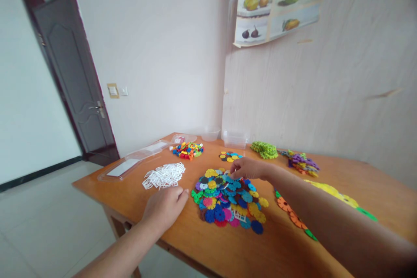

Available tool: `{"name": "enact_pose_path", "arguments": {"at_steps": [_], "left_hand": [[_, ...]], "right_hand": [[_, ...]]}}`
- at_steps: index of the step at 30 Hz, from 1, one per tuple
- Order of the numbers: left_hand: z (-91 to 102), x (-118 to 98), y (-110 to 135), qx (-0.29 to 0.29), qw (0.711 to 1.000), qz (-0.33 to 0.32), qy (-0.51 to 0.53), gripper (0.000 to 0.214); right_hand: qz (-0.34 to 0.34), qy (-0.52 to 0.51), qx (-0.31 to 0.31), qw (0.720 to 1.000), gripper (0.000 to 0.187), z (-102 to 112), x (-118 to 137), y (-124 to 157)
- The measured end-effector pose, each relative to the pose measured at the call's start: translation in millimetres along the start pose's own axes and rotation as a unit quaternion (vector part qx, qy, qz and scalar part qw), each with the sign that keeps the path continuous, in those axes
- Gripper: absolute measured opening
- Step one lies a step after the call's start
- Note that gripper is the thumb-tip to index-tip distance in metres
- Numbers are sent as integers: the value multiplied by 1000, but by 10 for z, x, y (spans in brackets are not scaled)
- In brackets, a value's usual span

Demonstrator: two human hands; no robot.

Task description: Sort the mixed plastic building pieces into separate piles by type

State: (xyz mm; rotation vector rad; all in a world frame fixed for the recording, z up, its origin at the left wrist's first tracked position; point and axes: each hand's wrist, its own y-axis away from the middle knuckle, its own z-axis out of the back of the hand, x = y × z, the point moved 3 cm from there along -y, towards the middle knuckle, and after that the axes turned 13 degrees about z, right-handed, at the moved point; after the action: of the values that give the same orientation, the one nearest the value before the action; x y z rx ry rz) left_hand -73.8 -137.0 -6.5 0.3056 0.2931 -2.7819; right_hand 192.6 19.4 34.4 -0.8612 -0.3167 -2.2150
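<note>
A heap of colourful snowflake-shaped plastic discs (228,197) lies in the middle of the orange wooden table (228,247). My right hand (247,167) reaches over the far side of the heap, its fingers pinched together at the top edge of the discs; what they grip is too small to make out. My left hand (164,207) rests on the table just left of the heap with its fingers curled under, close to a pile of white lattice pieces (164,175).
Sorted groups lie farther back: small multicoloured bricks (188,150), a few discs (229,156), green pieces (264,149), purple and mixed pieces (301,163), yellow discs (335,193), orange discs (289,210). Clear plastic containers (234,139) and a flat lid (130,165) stand nearby. A door (78,82) is at the left.
</note>
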Motion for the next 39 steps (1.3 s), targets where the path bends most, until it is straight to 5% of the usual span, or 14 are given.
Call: {"name": "enact_pose_path", "arguments": {"at_steps": [4,12,19,30,39], "left_hand": [[20,-10,10,-8,1000,0,-10,47],[64,-46,26,-1,1000,3,-14,48],[60,-43,31,10,1000,14,-15,46],[-7,19,8,-10,1000,3,-9,47],[-13,17,5,-3,1000,8,-5,47]], "right_hand": [[20,66,35,997,32,-39,69,-1],[0,-19,13,1000,21,-103,7,-25],[-44,-149,-85,984,13,-50,-152,-133],[-166,-233,-279,917,12,157,-540,-415],[-187,-238,-254,919,28,118,-589,-461]]}}
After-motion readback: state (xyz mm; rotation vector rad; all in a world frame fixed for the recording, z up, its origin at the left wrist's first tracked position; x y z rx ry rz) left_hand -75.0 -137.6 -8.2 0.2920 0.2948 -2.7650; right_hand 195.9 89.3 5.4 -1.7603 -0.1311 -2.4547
